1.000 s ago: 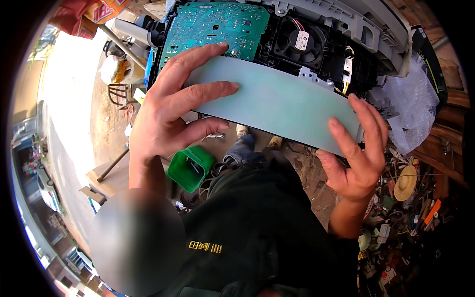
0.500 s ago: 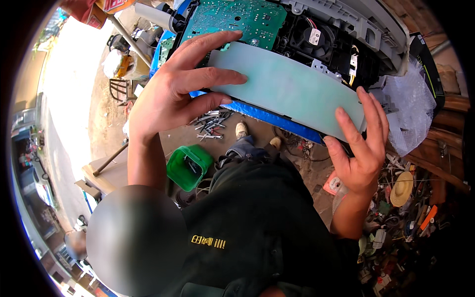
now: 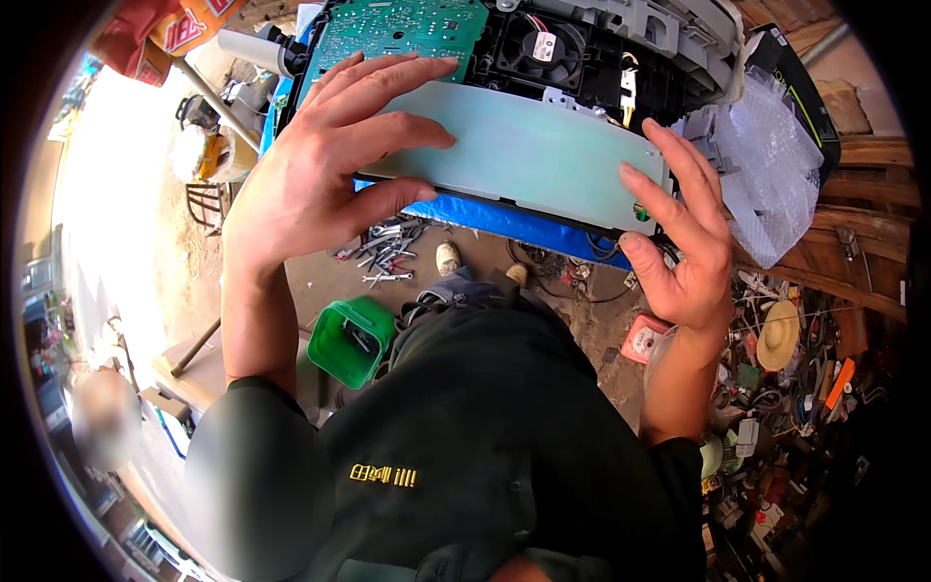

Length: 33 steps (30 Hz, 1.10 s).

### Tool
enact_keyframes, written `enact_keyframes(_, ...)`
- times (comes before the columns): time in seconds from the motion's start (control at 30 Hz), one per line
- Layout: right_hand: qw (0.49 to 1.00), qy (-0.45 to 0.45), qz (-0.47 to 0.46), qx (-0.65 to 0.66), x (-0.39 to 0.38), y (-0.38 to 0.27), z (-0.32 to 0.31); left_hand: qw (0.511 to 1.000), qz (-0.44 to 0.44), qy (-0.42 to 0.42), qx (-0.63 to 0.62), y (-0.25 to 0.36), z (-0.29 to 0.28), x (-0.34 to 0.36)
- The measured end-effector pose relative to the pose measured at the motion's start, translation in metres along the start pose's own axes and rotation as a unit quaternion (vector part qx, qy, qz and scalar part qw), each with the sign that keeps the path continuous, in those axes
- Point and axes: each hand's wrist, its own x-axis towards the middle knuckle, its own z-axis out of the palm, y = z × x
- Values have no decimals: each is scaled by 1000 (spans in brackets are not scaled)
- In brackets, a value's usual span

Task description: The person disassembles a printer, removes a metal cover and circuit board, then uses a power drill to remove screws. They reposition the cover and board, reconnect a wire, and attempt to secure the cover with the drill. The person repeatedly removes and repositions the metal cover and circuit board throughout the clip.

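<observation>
A long pale, translucent plastic sheet (image 3: 524, 145) lies along the near side of an opened machine with a black and grey housing. My left hand (image 3: 325, 160) spans the sheet's left end, with spread fingers on its top and the thumb at the near edge. At the right end, my right hand (image 3: 689, 238) has its fingertips on the sheet and its thumb by the near corner. Behind the sheet are a green circuit board (image 3: 402, 39) and a small black fan (image 3: 548, 50). The fingers cover both ends of the sheet.
The machine rests on a blue covering (image 3: 514, 221). Below it, wrenches and other tools (image 3: 383, 250) lie on the ground near a green bucket (image 3: 351, 341). Bubble wrap (image 3: 771, 170) hangs at the right, above assorted clutter with a straw hat (image 3: 778, 335).
The whole view has shifted, so machine and hands appear further left. Both hands remain at the sheet's ends. A small green spot now shows at the sheet's right corner.
</observation>
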Motion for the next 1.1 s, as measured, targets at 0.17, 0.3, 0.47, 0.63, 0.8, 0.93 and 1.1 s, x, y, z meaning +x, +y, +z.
enact_keyframes(0.17,1000,19,-18,15,-1,3,-1,1000,4,-21,-1,11,5,11)
enact_keyframes(0.3,999,25,1,36,-7,4,-6,999,20,-35,-1,20,7,19)
enact_keyframes(0.47,995,52,24,85,-13,10,-11,999,31,-33,-27,21,11,23)
enact_keyframes(0.63,993,75,-8,96,-13,11,-6,998,36,-50,-18,27,11,27)
enact_keyframes(0.8,994,70,-24,86,-15,12,-3,997,32,-64,-11,28,14,31)
enact_keyframes(0.93,991,89,-21,98,-17,14,-1,997,46,-69,-10,30,16,33)
enact_keyframes(1.1,980,140,19,139,-19,19,-2,998,44,-48,-22,28,19,34)
